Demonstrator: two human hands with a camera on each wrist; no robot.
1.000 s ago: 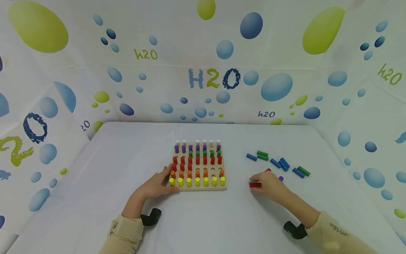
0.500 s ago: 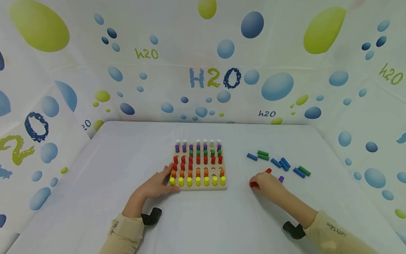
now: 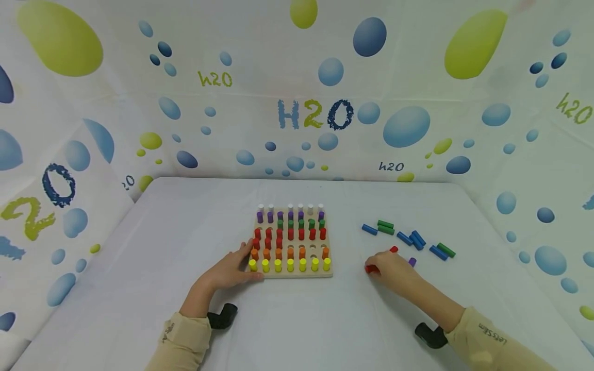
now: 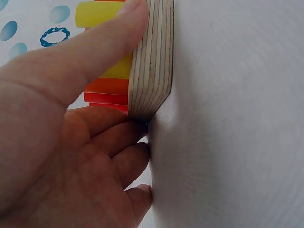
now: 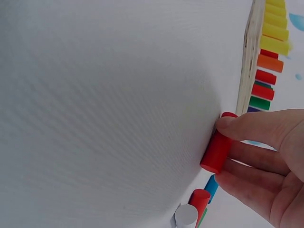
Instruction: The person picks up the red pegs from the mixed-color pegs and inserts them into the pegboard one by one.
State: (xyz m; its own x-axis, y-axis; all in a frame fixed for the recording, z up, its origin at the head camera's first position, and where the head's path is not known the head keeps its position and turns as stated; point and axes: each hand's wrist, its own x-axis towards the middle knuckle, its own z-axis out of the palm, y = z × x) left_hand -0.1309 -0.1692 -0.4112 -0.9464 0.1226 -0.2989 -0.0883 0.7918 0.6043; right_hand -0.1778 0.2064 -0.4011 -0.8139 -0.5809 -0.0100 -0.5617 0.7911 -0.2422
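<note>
A wooden pegboard (image 3: 297, 275) lies on the table, set with rows of coloured pegs; yellow pegs (image 3: 290, 265) fill the front row. Several holes in it show bare. My left hand (image 3: 230, 269) holds the board's front left corner, thumb along the front and fingers against the left side; the left wrist view shows the layered board edge (image 4: 154, 52) under the thumb. To the right of the board, my right hand (image 3: 393, 270) pinches a red peg (image 5: 218, 151) between thumb and fingers, down at the cloth. In the head view that hand mostly covers the peg.
Loose blue pegs (image 3: 369, 230) and green pegs (image 3: 386, 230) lie beyond my right hand. Another red peg (image 3: 394, 249) and a purple peg (image 3: 412, 262) lie close to it. A white round-ended piece (image 5: 186, 216) shows low in the right wrist view. White cloth (image 3: 195, 216) covers the table.
My right fingers have closed around the red peg, which was more exposed a second ago. My left hand has stayed at the board's corner.
</note>
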